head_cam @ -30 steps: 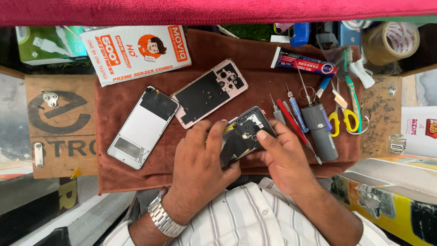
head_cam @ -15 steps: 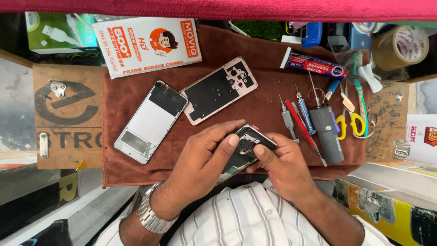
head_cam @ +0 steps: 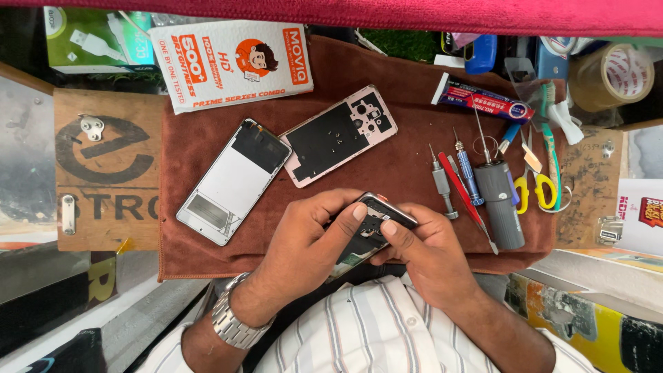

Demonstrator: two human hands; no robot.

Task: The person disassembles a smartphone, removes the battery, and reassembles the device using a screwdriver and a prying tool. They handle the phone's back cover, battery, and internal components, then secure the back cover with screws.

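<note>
Over the brown cloth (head_cam: 387, 159), both hands (head_cam: 366, 242) pinch an apparently opened phone (head_cam: 373, 224).

A brown cloth mat (head_cam: 387, 162) covers the middle of the counter (head_cam: 103, 173), whose bare wooden top shows at the left with a large dark painted emblem and two small metal fittings. More scuffed wood (head_cam: 590, 183) shows to the right of the mat. A strip of magenta fabric (head_cam: 387, 14) runs along the top edge. Below the counter at the left lies a grey floor (head_cam: 90, 318). The light is bright and even, with soft shadows.
</note>
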